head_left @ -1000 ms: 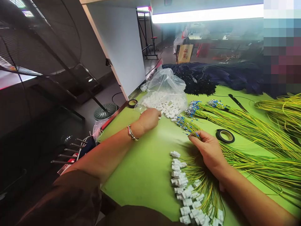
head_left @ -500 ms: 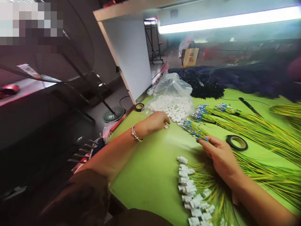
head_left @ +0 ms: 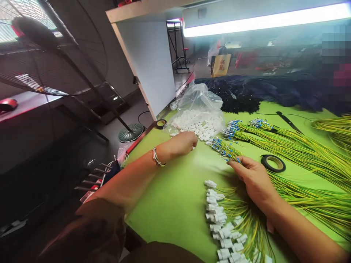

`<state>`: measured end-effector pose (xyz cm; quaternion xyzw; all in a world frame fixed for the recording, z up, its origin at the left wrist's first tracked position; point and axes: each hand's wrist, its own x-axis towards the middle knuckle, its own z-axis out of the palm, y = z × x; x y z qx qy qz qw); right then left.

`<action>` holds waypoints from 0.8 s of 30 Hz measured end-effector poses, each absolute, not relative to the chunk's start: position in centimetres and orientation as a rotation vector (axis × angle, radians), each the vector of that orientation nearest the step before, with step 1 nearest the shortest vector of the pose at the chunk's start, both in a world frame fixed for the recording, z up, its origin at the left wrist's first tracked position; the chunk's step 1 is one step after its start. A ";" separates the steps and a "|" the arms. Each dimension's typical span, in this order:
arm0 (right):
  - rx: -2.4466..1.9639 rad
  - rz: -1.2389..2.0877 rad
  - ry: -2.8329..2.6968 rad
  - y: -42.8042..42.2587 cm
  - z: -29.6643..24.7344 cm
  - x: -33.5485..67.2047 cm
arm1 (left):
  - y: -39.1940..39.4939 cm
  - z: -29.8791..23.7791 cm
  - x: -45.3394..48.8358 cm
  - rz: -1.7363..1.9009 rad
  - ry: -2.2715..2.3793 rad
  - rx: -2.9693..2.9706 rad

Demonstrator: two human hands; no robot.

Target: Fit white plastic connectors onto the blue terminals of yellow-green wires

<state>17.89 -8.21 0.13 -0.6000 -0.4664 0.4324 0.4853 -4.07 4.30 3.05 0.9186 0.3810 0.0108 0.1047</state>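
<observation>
My left hand is closed in a pinch beside the pile of loose white connector housings. A small bit of one white connector housing shows at its fingertips. My right hand is closed on yellow-green wires near their blue-sleeved terminal ends; how many it grips is hidden. The blue-and-silver terminals of that bundle point towards the pile. Below my right hand lie several wires fitted with white connectors, in an uneven row.
A clear plastic bag covers part of the pile. More wire bundles lie to the right, with a roll of black tape on the green table. Another tape roll is near the left edge. Dark wires lie behind.
The view has shifted slightly. My left fingers have curled, and less of the white housing shows. My right hand keeps its grip at nearly the same place.
</observation>
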 end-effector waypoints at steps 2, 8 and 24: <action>-1.462 1.042 -1.126 -8.2 0.1 17.8 | 4.0 2.9 -3.7 0.093 1.111 2.685; -1.454 0.976 -1.168 -8.1 -0.7 17.9 | 2.7 3.3 -2.3 0.378 0.995 2.279; -1.498 0.891 -1.313 -8.6 -0.2 17.6 | 0.2 1.5 0.1 0.399 0.838 0.817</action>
